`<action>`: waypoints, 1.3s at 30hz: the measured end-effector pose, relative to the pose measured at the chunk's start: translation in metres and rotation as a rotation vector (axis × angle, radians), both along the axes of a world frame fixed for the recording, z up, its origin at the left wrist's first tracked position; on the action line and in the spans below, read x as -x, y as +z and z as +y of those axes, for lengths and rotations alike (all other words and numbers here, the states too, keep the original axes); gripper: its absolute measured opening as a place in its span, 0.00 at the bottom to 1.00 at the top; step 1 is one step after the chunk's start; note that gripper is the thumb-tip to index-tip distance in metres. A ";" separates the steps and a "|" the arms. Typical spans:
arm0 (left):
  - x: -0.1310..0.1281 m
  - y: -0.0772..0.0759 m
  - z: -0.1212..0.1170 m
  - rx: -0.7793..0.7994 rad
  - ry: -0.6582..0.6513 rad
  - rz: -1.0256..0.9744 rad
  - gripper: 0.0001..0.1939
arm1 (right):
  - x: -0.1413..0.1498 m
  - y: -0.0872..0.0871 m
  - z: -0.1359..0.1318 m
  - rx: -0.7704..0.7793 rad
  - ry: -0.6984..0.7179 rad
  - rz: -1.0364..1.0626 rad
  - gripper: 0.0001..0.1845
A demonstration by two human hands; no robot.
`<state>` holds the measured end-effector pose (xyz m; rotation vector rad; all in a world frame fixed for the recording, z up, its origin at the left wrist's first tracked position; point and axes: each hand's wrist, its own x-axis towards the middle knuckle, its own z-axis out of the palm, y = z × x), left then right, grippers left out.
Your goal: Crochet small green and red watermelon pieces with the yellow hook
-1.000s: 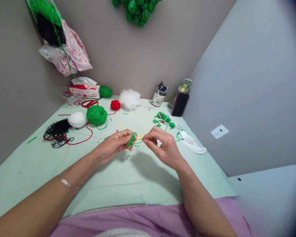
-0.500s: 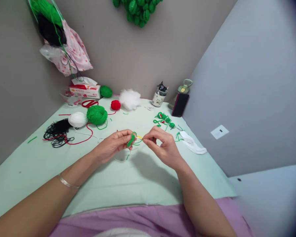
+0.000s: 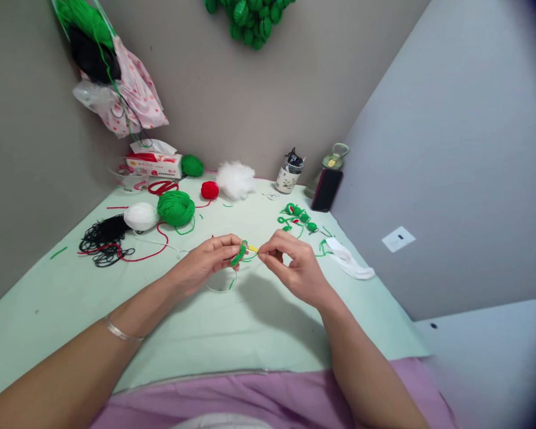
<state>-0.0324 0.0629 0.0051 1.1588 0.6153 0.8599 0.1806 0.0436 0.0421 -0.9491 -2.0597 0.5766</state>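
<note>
Green piece [image 3: 238, 255] and yellow hook [image 3: 252, 249] held over mid-table

Clamping green piece between thumb and fingers of left hand [image 3: 212, 259], above pale green table [image 3: 205, 339], roughly midway between left and right edges. Pinching yellow hook between thumb and forefinger of right hand [image 3: 292, 262]; metal end up against green piece.

Near left edge: black yarn [image 3: 96, 235], then, further in, white yarn ball [image 3: 140, 216] and big green yarn ball [image 3: 176, 208], with red strand [image 3: 166, 241] trailing by. Crowded into far left corner: clear tub [image 3: 131, 182], tissue box [image 3: 156, 165], small green ball [image 3: 192, 165], red scissors [image 3: 163, 187] just in front. Along far edge: red yarn ball [image 3: 209, 190] beside white stuffing [image 3: 235, 180], then patterned cup [image 3: 288, 179]. At far right corner: green bottle [image 3: 333, 159], dark phone [image 3: 327, 190] propped tilted in front. Inward from there: little green pieces [image 3: 304, 218], some red and white showing. By right edge: white strip [image 3: 348, 259]. Below near edge: purple cloth [image 3: 250, 393].

Hanging on grey wall [image 3: 312, 89]: spotted bag [image 3: 138, 95] above far left corner, green bundle [image 3: 250, 21] above far edge. On right wall [image 3: 464, 149]: white plate [image 3: 398, 239].
</note>
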 end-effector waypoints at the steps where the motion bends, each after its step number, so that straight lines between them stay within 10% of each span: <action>1: 0.000 0.000 0.000 -0.003 0.002 0.003 0.07 | 0.000 0.000 0.000 0.002 0.000 -0.001 0.07; 18: -0.004 -0.002 -0.003 -0.013 0.093 0.076 0.07 | 0.018 -0.021 0.008 0.325 -0.080 0.205 0.03; 31: -0.011 -0.009 0.000 -0.138 0.160 0.265 0.09 | 0.019 -0.035 0.002 -0.371 -0.160 -0.330 0.10; 36: -0.008 -0.007 0.002 -0.149 0.191 0.300 0.10 | 0.019 -0.026 -0.008 -0.492 -0.209 -0.119 0.09; 39: -0.007 -0.008 0.002 -0.126 0.191 0.319 0.11 | 0.015 -0.014 -0.009 -0.315 -0.226 0.207 0.07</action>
